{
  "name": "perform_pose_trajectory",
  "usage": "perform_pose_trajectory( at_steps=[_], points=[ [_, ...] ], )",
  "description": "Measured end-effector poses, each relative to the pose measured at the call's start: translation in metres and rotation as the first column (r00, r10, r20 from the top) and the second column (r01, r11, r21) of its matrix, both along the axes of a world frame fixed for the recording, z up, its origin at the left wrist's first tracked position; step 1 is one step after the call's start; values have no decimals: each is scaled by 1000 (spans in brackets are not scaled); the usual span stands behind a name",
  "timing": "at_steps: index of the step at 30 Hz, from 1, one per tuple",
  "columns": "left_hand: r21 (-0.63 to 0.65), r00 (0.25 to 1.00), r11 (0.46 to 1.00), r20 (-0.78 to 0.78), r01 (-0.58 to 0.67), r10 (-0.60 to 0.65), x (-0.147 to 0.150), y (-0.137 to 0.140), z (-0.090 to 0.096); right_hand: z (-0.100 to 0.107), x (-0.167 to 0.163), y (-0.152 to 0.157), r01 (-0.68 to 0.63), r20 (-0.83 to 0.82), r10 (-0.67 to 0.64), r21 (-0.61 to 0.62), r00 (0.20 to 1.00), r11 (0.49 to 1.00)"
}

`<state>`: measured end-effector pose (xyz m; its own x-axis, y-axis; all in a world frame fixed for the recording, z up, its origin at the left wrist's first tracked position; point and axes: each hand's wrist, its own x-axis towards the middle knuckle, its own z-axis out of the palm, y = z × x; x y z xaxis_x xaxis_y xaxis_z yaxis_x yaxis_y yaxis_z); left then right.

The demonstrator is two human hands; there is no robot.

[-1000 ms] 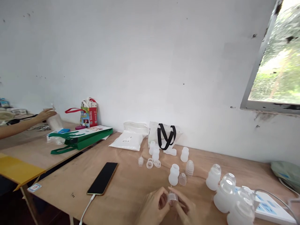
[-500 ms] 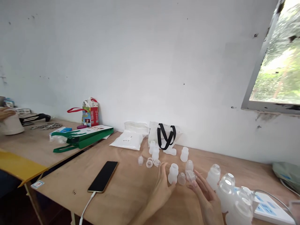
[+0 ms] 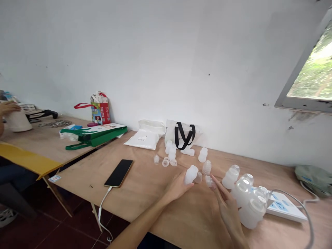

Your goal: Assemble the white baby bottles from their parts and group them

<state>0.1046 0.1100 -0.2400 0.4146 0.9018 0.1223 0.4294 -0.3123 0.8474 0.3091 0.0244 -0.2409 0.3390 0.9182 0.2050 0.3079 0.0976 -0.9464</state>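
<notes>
My left hand (image 3: 177,187) is closed around a frosted baby bottle (image 3: 191,174), which tilts to the right just above the wooden table. The fingertips of my right hand (image 3: 225,197) pinch a clear ribbed screw ring (image 3: 209,181) to the right of that bottle. Between the two hands stands a small clear dome (image 3: 199,177). Just behind is a taller clear dome cap (image 3: 206,167). Loose rings (image 3: 165,162) and a ring with a nipple (image 3: 156,159) lie farther back, near upright frosted bottles (image 3: 172,152). My right hand's lower fingers are partly hidden.
Several capped bottles (image 3: 243,186) stand right of my right hand, beside a white box (image 3: 287,207) and a grey cable. A phone (image 3: 119,173) on a charging cable lies left. Behind are a white pouch (image 3: 143,139) and a black-handled bag (image 3: 169,133). Another person's hand (image 3: 9,108) shows far left.
The bottle at my left hand has gone from upright to tilted, with the hand now wrapped round it. My right hand has shifted slightly with the clear ring. The camera view has tipped downward.
</notes>
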Motion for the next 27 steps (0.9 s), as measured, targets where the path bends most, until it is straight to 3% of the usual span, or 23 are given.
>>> perform_pose_trajectory(
  at_steps=[3,5,9,16,20,27],
  points=[
    [0,996,996,5,86,-86,-25,-26,14,5,-3,-1,-77,-31,77,2,997,997],
    [-61,991,992,-74,111,-116,-41,-38,19,5,-9,2,-145,-34,146,27,989,989],
    [-148,980,982,-141,117,-138,-66,-41,13,-3,-27,15,-294,23,294,33,956,955],
    [-115,998,992,58,43,-36,-79,-18,-9,-16,-31,23,-379,59,378,11,924,925],
    [-94,989,993,138,67,-53,-77,-15,-13,-18,-33,21,-366,52,364,24,930,930],
    [-71,919,997,393,-19,45,-75,-17,3,-3,-49,15,-374,-130,379,64,916,925]
  ],
)
